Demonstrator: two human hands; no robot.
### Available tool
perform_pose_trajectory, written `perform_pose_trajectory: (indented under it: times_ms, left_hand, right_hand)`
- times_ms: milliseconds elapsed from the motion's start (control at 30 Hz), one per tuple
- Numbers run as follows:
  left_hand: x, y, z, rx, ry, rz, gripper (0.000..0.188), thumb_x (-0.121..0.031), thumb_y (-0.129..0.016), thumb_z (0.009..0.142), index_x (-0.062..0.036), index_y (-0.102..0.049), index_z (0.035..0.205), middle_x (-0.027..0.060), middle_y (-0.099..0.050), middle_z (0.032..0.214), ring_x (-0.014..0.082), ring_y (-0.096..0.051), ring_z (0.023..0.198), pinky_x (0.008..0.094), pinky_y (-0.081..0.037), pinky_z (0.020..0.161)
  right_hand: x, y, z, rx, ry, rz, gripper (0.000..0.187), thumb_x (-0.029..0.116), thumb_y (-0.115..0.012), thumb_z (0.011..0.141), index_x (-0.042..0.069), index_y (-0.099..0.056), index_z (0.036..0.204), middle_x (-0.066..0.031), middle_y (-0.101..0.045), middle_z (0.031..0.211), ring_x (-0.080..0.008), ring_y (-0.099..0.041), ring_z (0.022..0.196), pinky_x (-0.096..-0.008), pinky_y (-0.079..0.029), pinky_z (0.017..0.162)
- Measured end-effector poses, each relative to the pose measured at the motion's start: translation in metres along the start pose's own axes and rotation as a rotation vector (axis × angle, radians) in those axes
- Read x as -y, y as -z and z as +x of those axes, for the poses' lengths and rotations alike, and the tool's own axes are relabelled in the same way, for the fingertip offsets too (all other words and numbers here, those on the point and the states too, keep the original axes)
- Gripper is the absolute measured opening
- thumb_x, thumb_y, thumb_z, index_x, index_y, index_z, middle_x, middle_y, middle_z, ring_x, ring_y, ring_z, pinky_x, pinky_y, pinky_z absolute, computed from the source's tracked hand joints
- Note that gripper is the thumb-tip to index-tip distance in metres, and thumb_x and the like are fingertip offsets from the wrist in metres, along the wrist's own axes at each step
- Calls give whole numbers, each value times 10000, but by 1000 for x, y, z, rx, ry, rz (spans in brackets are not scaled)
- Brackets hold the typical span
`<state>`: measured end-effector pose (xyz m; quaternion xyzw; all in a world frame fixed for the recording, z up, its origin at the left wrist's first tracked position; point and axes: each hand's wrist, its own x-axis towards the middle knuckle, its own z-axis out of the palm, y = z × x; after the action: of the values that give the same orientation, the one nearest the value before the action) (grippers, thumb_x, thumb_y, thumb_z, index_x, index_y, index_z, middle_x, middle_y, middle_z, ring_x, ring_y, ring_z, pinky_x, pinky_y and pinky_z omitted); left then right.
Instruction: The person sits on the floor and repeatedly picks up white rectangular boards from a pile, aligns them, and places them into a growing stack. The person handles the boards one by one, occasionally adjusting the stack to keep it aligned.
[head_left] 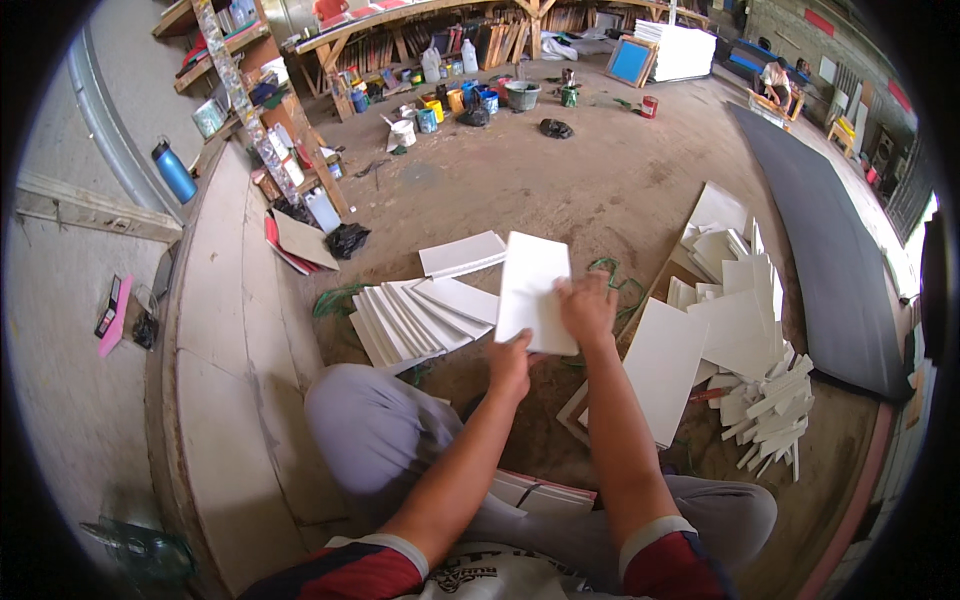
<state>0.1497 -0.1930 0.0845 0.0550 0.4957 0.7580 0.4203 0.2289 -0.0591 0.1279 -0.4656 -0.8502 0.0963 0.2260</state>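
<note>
A white rectangular board (532,285) is held up in front of me, tilted above the floor. My left hand (512,367) pinches its lower edge, thumb on the face. At its right edge my right hand (588,308) is closed, fingers curled over the side. To the left, a fanned row of white boards (400,318) lies on the floor, with a short stack of white strips (463,254) just beyond. On the right, larger white sheets (660,365) lie near my right forearm, beside a loose heap of white pieces (738,290).
Thin white offcuts (775,410) pile up at the right, near a long dark sheet (825,240). Green string (625,280) lies beyond my hands. Paint buckets (485,98) stand far off. A blue bottle (174,170) rests at left. Another person (777,82) works at far right.
</note>
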Motion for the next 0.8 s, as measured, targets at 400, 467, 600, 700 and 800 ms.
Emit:
perform_pose_trajectory:
  times_ms: [400, 467, 600, 700, 800]
  left_hand:
    - [1, -7, -19, 398, 36, -32, 467, -76, -645, 982, -48, -532, 1435, 100, -665, 1295, 246, -690, 1102, 430, -636, 809]
    - [1, -21, -6, 532, 58, -3, 525, -148, -628, 995, -32, -496, 1489, 97, -653, 1318, 220, -681, 1114, 378, -612, 838]
    - [12, -64, 23, 521, -53, 239, 581, -219, -736, 952, -2, -566, 1463, 47, -680, 1124, 120, -642, 937, 282, -532, 774]
    - [15, -104, 16, 567, -145, 659, 583, -226, -804, 895, 20, -631, 1394, 85, -710, 1042, 131, -649, 896, 296, -527, 773]
    - [31, -115, 14, 567, -282, 865, 630, -255, -845, 843, 39, -649, 1365, 184, -757, 1071, 168, -691, 896, 337, -544, 790]
  right_hand:
    - [-72, 7, 8, -323, -258, 877, 654, 169, -680, 976, -7, -406, 1544, -279, -555, 1450, -388, -537, 1368, -438, -426, 1129]
    - [-101, 20, 8, -399, -297, 938, 638, 101, -666, 974, -7, -400, 1543, -265, -583, 1424, -374, -564, 1345, -418, -437, 1112]
    - [-125, 58, -19, -346, -538, 836, 585, 68, -648, 969, 16, -438, 1513, -253, -623, 1370, -384, -619, 1262, -428, -467, 1064]
    - [-172, 51, -44, -370, -656, 635, 532, 112, -698, 941, 27, -535, 1440, -212, -674, 1219, -330, -668, 1096, -418, -512, 946]
    - [-189, 54, -65, -309, -729, 381, 489, 169, -770, 893, -1, -646, 1335, -160, -720, 1013, -266, -704, 907, -401, -549, 823]
